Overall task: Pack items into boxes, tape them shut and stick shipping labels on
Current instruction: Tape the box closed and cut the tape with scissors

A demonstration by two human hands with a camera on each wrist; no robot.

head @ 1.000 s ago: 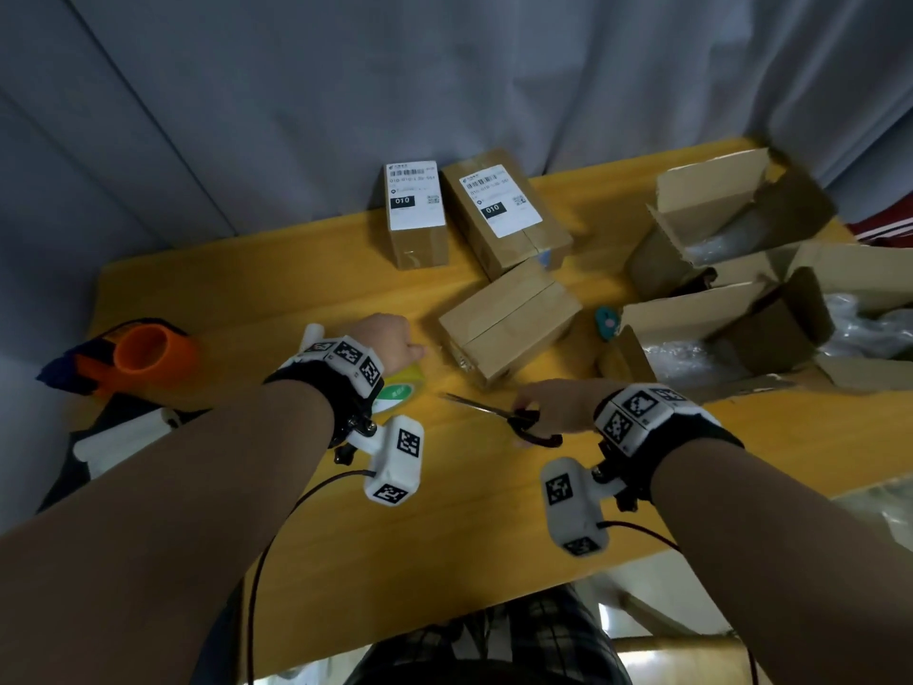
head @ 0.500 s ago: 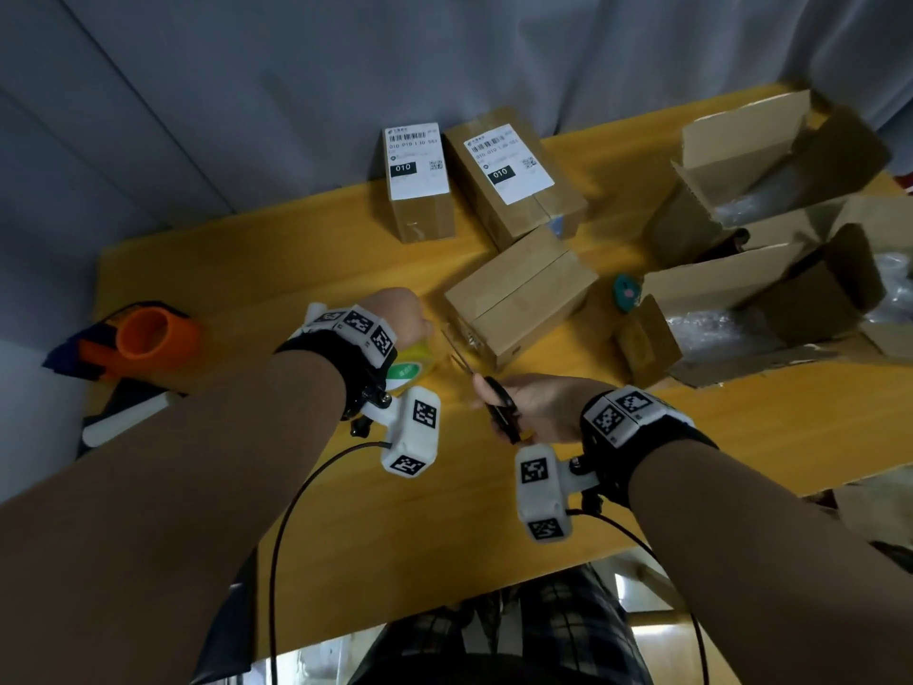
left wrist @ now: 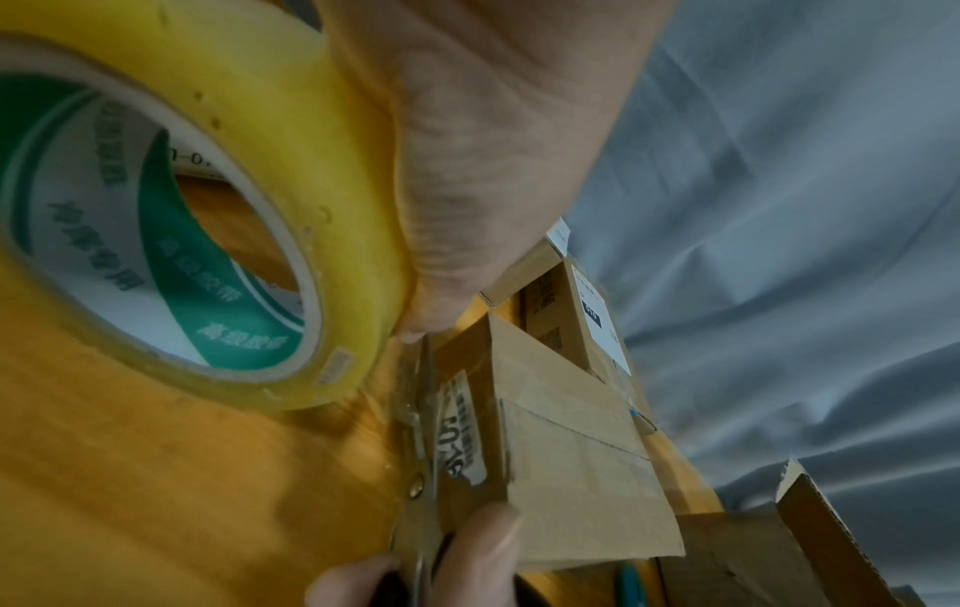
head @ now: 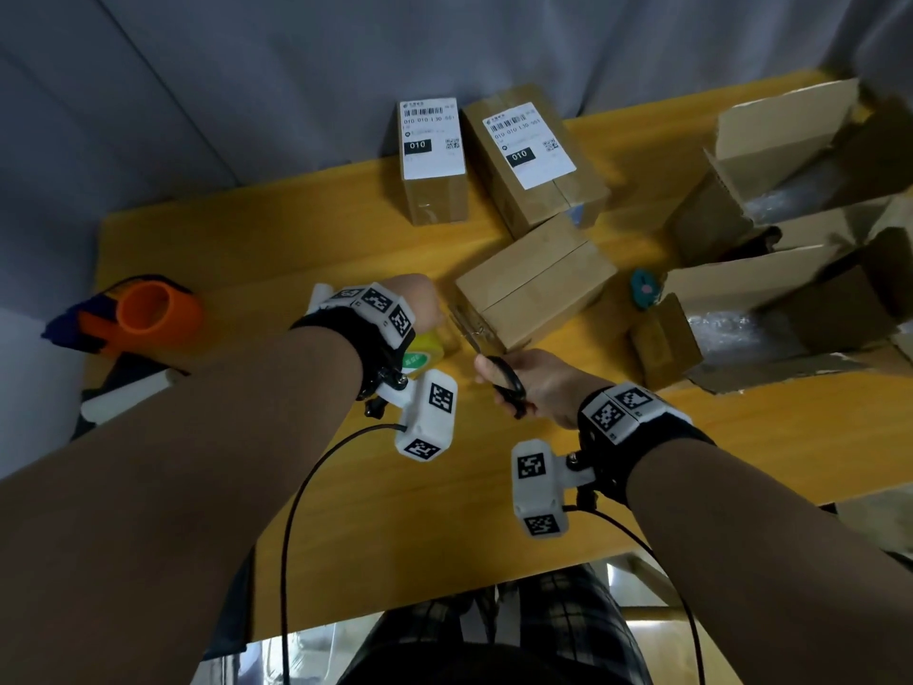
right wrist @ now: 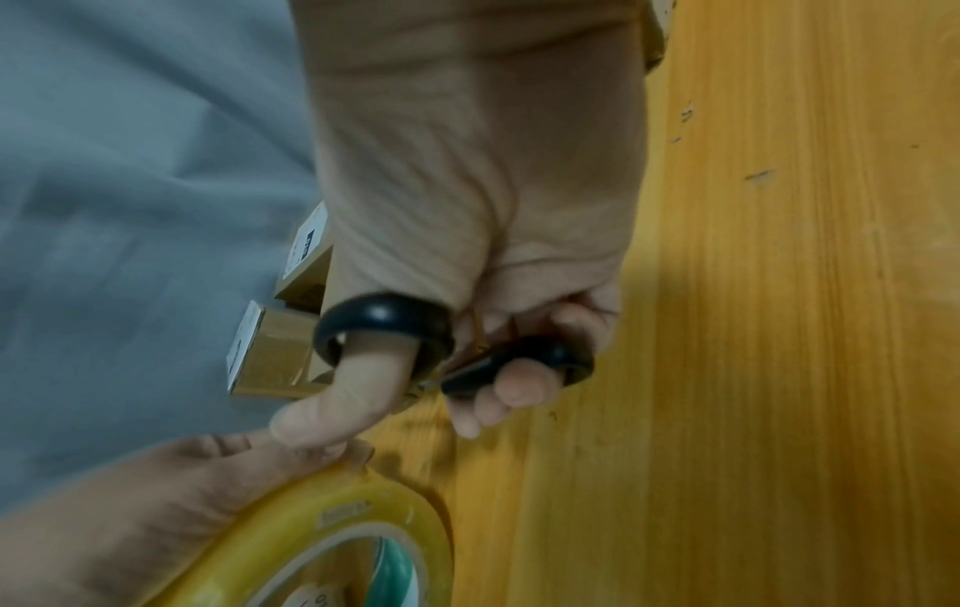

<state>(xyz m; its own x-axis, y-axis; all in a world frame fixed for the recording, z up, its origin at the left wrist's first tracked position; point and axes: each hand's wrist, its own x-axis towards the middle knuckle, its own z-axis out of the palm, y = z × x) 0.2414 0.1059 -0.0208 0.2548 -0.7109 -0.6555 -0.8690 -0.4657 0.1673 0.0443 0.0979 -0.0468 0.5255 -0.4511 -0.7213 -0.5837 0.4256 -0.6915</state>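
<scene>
— So, which step, from the head view?
— Taping: box (head: 536, 284) mid-desk (head: 296, 239), my hands at its seven o'clock.
— Left wrist?
— My left hand (left wrist: 467, 156) clamps the tape roll (left wrist: 260, 197); scissors (left wrist: 415, 431) meet the strip.
— Right wrist?
— My right hand (right wrist: 467, 205) grips the handles; next, snip cleanly.

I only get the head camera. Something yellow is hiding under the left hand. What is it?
Observer: A tape roll. The left hand grips its rim, and its core is printed green and white.
Operator: How are the scissors held?
Observer: The right wrist view shows the right hand with its thumb through one black loop of the scissors and its fingers curled round the other.
Operator: Is anything on the box's near end?
Observer: Yes. The left wrist view shows a white printed sticker on the box, right beside the blades.
</scene>
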